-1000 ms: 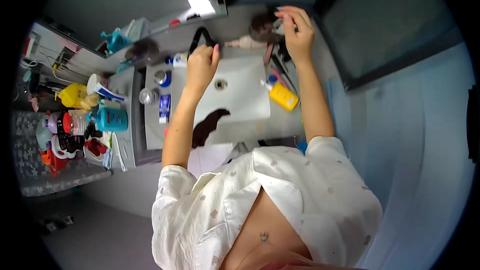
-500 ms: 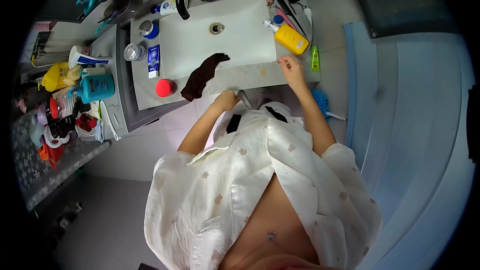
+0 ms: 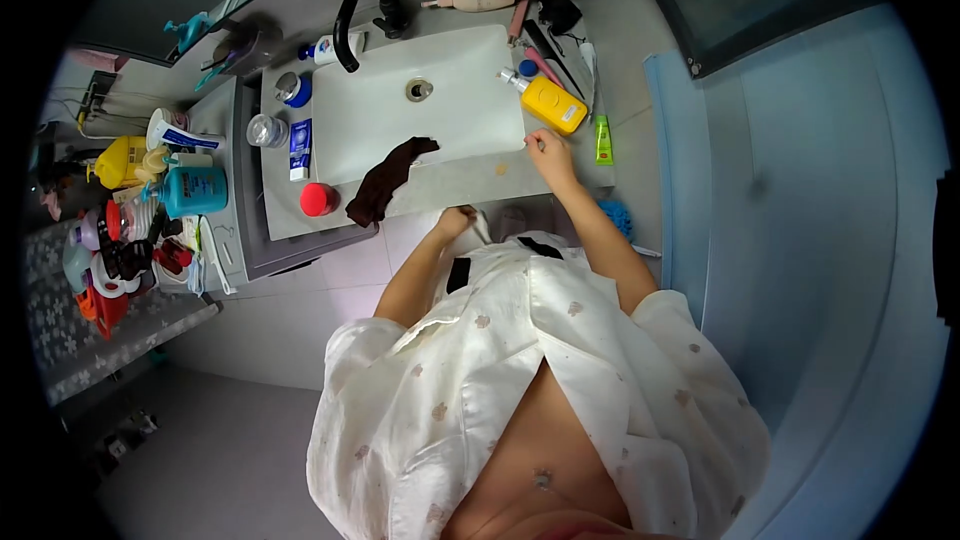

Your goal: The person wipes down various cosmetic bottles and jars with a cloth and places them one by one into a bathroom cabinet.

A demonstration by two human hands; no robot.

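The white clothing (image 3: 478, 360) is worn by the person, one fold of it standing out just below the desk (image 3: 468, 180) edge. The left hand (image 3: 457, 222) is curled shut on that fold, seemingly pinching it to keep it off the body. The right hand (image 3: 552, 158) is half open, fingers bent, nothing visible in it, near the front right corner of the sink (image 3: 455, 120); I cannot tell whether it touches the desk. A dark cloth (image 3: 388, 180) drapes over the sink's front rim, perhaps so drips run inward. The yellow bottle (image 3: 554, 106) lies beside the sink, probably for easy reach.
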